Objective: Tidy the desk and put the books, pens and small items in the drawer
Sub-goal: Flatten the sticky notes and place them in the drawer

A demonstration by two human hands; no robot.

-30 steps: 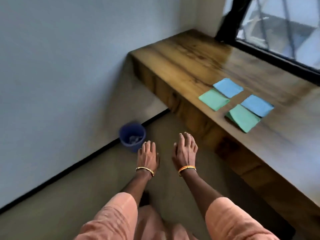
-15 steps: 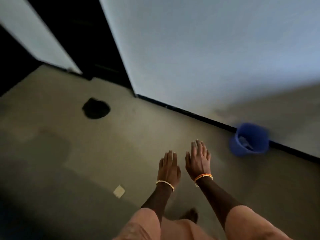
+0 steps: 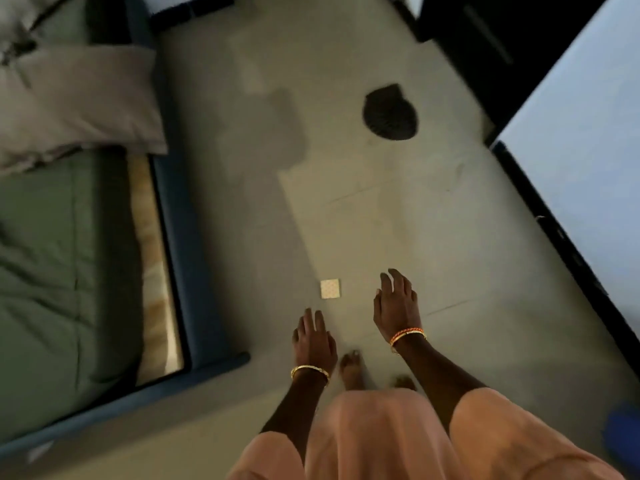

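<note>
My left hand point(image 3: 314, 337) and my right hand point(image 3: 396, 303) hang out in front of me, palms down, fingers spread, holding nothing. Both hover above a grey floor. A small pale square item point(image 3: 329, 288) lies on the floor just ahead of my left hand, not touched. The desk, books, pens and drawer are out of view.
A bed with a green sheet point(image 3: 52, 271), a grey pillow point(image 3: 76, 102) and a blue frame point(image 3: 180, 237) fills the left side. A dark oval mat point(image 3: 389, 112) lies on the floor ahead. A white wall point(image 3: 588, 150) runs along the right; a blue bin's edge point(image 3: 623, 434) shows at lower right.
My view has swung left, away from the wooden desk with its coloured papers, past the blue bin and the wall, to the bed. Both hands stay empty and spread.
</note>
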